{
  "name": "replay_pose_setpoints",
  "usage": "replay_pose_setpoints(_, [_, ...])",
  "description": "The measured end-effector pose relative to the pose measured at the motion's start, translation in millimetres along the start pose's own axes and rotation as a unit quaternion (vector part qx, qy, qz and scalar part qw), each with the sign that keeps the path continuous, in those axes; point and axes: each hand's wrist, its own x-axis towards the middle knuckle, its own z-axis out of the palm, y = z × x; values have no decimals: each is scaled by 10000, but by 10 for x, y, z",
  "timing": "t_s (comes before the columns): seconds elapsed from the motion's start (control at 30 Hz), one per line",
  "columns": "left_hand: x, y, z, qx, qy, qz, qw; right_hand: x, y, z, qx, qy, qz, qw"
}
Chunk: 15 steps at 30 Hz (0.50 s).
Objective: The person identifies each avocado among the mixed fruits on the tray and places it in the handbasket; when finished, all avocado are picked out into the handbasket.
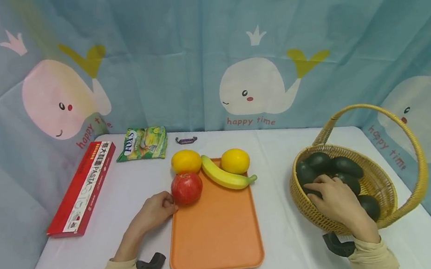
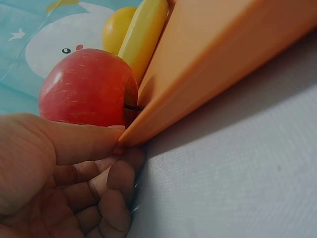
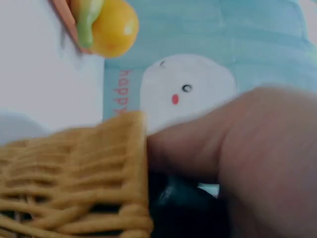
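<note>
My left hand pinches the left rim of an orange tray, thumb on top and curled fingers under the edge in the left wrist view. Right beside that thumb sits a red apple on the tray. Inside the wicker basket at the right, my right hand reaches over the near-left rim and grips a dark green avocado, largely covered by the fingers. Several more avocados lie around it. The right wrist view shows the thumb just inside the basket wall, over a dark surface.
Two yellow lemons and a banana lie at the tray's far end. Behind them are a green snack bag and a small purple-wrapped item. A red pasta box lies at left. The basket's tall handle arches to the right.
</note>
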Motion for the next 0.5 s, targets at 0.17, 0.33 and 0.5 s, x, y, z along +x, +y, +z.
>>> replay_pose_setpoints(0.17, [5,14,-9,21,-8,55,10000,-26,9,25,157,-125,303,9993])
replay_pose_setpoints(0.33, [9,13,-8,34,22,94,9999,-19,13,15,483,-315,589,9966])
replay_pose_setpoints(0.5, [8,1,8,-45,2,85,10000,-15,-1,9,664,-294,784,9943])
